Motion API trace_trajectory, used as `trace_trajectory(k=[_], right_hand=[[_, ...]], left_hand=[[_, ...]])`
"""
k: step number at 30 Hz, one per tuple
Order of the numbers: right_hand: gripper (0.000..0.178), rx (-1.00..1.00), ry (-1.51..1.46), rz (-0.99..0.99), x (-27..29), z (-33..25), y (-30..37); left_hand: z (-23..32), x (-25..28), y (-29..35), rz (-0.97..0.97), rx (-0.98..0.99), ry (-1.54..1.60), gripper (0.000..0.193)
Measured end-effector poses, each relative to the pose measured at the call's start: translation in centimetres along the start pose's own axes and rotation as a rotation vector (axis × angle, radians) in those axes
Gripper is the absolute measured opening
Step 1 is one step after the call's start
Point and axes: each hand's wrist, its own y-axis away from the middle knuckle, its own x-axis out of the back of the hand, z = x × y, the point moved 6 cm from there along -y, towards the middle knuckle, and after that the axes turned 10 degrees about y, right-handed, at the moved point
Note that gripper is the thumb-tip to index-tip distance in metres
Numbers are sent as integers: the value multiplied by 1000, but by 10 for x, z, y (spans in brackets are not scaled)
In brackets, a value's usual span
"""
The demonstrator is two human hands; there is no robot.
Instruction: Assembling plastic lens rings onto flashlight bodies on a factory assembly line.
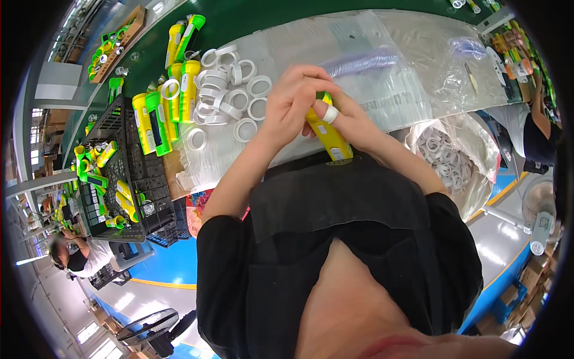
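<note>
A yellow and green flashlight (332,142) is held upright against the front of my black apron, at the table's near edge. My right hand (355,124) wraps round its body, and a white band circles that thumb. Over the flashlight's head end lies my left hand (294,106), its fingers closed on it; they hide most of that end. To the left of my hands, loose white plastic rings (222,91) are scattered on the plastic-covered table. Beyond the rings, several yellow and green flashlights (156,119) lie side by side. A row of clear discs (362,62) lies just past my right hand.
At the left, a black crate (147,179) holds more flashlights. An open white sack (478,143) of rings hangs by the table's right side. Small clear bags (467,46) lie at the far right. Other people work at both sides; a fan (149,326) stands lower left.
</note>
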Motion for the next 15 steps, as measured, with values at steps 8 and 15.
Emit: trace_trajectory(k=[8,15], right_hand=[[37,36,-189,202,21,-3,6],[46,77,-104,236,47,-11,16]], left_hand=[[-26,7,-8,112,187,-80,43],[-99,16,0,-176,298,-685,61]])
